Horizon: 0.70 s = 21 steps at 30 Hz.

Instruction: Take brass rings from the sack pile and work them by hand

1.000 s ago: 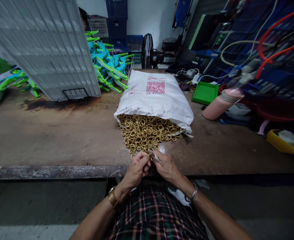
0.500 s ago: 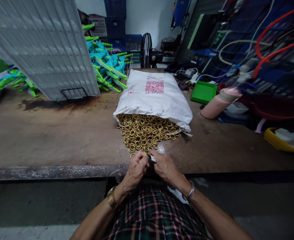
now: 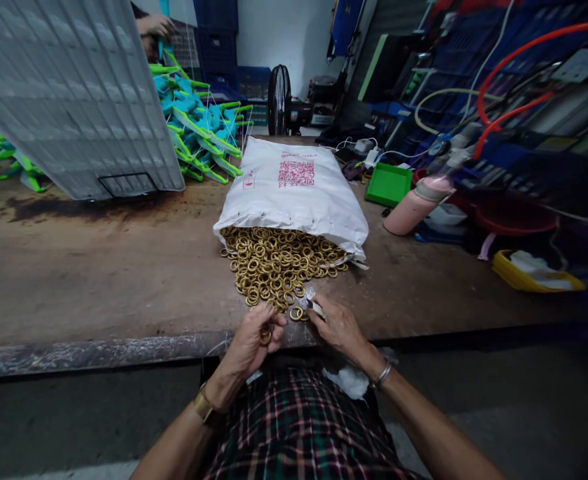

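Note:
A heap of brass-coloured rings [image 3: 267,267] spills from the mouth of a white woven sack [image 3: 259,203] printed with a red code. At the near end of the heap, my left hand [image 3: 254,333] is closed with rings in its curled fingers; how many is hidden. My right hand [image 3: 339,327] grips a small tool with a pale handle [image 3: 317,309] and a dark tip, perhaps a small blade. Close to that tip, a couple of loose rings [image 3: 297,313] lie on the wooden table [image 3: 124,280].
A large pale ribbed plastic crate [image 3: 89,100] stands tilted at the left. Behind it are blue-and-green plastic pieces [image 3: 199,127] and another person's hand [image 3: 157,27]. A green tray [image 3: 388,184], pink bottle [image 3: 417,207] and yellow basin [image 3: 534,273] sit at the right.
My hands, together half a second ago, have moved apart. The left has shifted left to the heap's edge with rings in it; the right still has the tool. The view has turned slightly right.

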Each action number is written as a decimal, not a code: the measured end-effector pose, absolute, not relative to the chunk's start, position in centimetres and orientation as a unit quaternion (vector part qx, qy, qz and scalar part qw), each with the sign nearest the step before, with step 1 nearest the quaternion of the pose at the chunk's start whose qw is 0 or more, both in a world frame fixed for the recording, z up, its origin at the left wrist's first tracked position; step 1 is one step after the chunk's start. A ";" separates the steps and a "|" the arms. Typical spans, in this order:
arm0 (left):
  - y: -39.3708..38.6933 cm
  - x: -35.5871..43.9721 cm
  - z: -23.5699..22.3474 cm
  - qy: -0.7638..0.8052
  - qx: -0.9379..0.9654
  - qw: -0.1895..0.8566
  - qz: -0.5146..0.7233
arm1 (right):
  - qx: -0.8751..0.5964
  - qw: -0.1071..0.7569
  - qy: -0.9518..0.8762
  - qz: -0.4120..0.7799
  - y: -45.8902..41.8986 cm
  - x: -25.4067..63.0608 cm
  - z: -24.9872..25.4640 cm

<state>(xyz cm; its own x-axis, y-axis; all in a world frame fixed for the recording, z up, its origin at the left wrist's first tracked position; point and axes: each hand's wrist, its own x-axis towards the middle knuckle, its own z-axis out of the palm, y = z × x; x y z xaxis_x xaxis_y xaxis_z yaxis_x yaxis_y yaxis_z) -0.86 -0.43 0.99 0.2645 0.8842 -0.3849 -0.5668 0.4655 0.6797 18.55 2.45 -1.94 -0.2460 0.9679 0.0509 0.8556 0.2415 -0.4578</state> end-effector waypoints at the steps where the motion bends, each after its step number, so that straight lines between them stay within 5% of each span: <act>1: -0.4 -0.9 0.8 0.378 0.204 0.768 0.475 | -0.585 0.166 -0.775 0.170 2.2 18.3 -1.9; 15: -0.2 -1.0 -0.2 0.349 0.081 0.817 0.452 | -0.606 0.143 -0.767 0.155 2.5 15.2 -1.9; 21: -0.5 -0.1 -0.7 0.432 0.260 0.740 0.445 | -0.637 0.155 -0.728 0.202 3.1 15.2 -1.5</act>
